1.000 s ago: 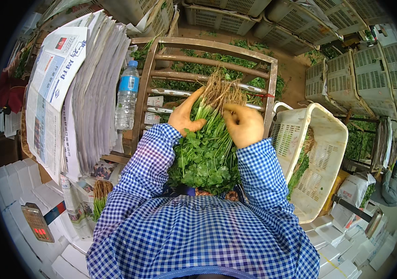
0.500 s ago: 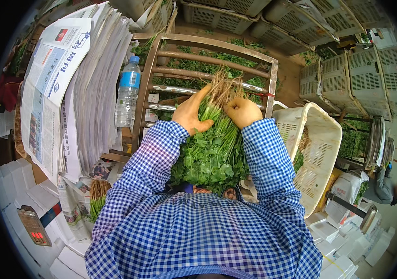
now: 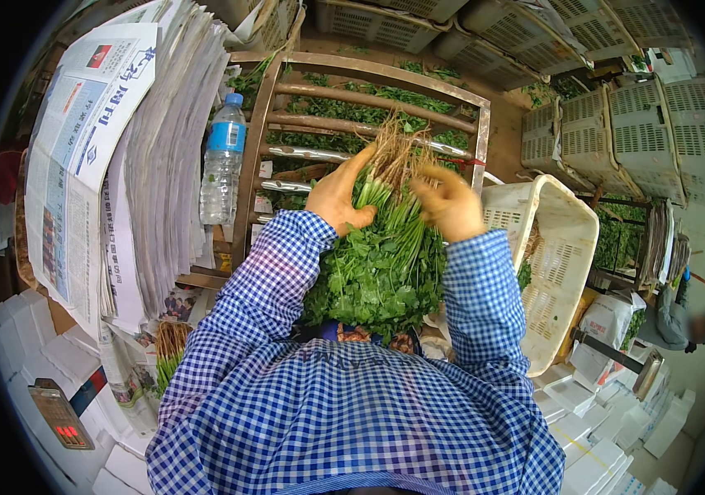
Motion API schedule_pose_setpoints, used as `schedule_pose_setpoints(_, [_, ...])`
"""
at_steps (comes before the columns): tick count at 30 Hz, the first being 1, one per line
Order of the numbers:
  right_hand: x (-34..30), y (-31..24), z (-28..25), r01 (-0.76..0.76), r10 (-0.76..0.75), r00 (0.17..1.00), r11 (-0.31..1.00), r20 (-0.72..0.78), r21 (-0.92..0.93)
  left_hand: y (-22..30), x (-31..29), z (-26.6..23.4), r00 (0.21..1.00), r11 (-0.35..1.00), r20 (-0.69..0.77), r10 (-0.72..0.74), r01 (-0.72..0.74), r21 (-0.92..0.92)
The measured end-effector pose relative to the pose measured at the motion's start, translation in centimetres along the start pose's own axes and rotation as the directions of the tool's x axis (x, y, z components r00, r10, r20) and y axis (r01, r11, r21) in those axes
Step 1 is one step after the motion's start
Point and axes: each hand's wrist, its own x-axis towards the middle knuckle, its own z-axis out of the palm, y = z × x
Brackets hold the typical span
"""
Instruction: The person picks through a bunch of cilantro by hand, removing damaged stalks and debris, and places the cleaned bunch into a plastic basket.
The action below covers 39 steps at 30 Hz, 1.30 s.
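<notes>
A bunch of coriander (image 3: 377, 276) lies in front of me, its brown roots (image 3: 399, 153) pointing away and its leaves toward my chest. My left hand (image 3: 342, 198) grips the left side of the stems near the roots, thumb and forefinger round them. Close to the right side of the stems is my right hand (image 3: 449, 202). Its fingers are curled and smeared by motion, so whether anything is between them does not show. Under the roots is a metal rack with bars (image 3: 319, 122).
On the left stand a tall stack of newspapers (image 3: 163, 157) and a plastic water bottle (image 3: 223, 165). At my right is a white slotted crate (image 3: 563, 272). A lit scale display (image 3: 69, 435) sits lower left. More crates (image 3: 641, 140) line the back; a person (image 3: 674, 318) is far right.
My right hand has shifted slightly right and toward me, away from the stems, its fingers less tightly curled. My left hand stays on the coriander.
</notes>
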Motion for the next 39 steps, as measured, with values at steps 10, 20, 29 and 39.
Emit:
schedule_pose_setpoints(10, [1.7,0.8,3.2,-0.035,0.046,0.997,0.984,0.060,-0.175,0.2,0.0,-0.3,1.000,1.000,0.010,0.008,-0.008,-0.010])
schedule_pose_setpoints(20, [2.8,0.6,-1.8,0.381,0.088,0.838,0.612,-0.539,0.693,-0.9,0.2,0.0,0.998,0.997,0.027,0.061,-0.060,-0.047])
schedule_pose_setpoints(29, [-0.2,7.3,-0.3,0.050,0.143,0.927,0.868,-0.346,0.494,-0.1,0.3,-0.3,0.997,0.992,0.073,-0.001,0.010,-0.122])
schedule_pose_setpoints(39, [3.8,3.0,0.5,-0.017,-0.121,0.940,0.918,-0.320,-0.397,-0.9,0.4,0.1,0.998,0.989,0.058,0.020,-0.011,-0.145])
